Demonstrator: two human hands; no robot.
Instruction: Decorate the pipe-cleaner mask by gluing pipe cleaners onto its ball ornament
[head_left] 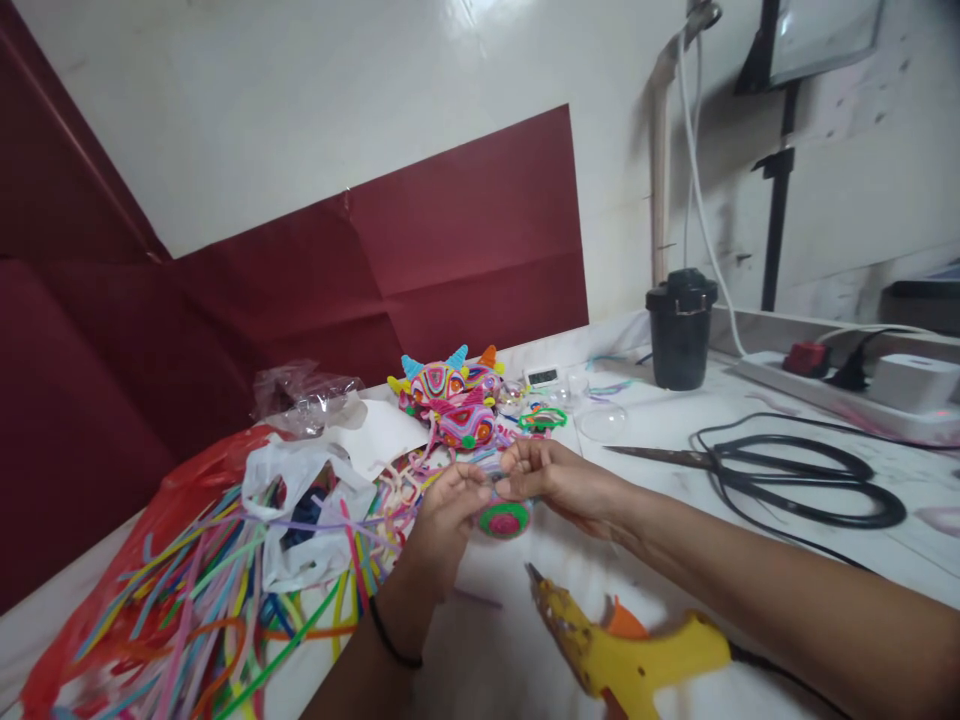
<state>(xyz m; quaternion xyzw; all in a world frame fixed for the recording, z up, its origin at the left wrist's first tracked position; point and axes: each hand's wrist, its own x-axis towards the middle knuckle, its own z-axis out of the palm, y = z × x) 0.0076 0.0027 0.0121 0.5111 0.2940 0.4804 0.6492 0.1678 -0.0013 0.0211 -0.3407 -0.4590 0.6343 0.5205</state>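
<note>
Between my two hands is a small round pipe-cleaner piece (504, 519), with a green ring around a pink coil. My left hand (450, 500) grips its left side, thumb and fingers pinched together. From the right, my right hand (551, 480) pinches its upper edge. A lilac pipe cleaner (322, 524) stretches leftward from near my left hand; whether it joins the piece is hidden. Just beyond the hands sit colourful horned pipe-cleaner figures (442, 400). A yellow hot glue gun (630, 650) lies below my right forearm, its nozzle pointing toward the held piece.
Loose pipe cleaners (187, 600) spread over a red plastic bag (195, 465) at left, beside a white bag (281, 470). Large black-handled scissors (787, 482) lie at right. Behind them stand a black lidded cup (681, 335) and a power strip (847, 390); cables cross the table.
</note>
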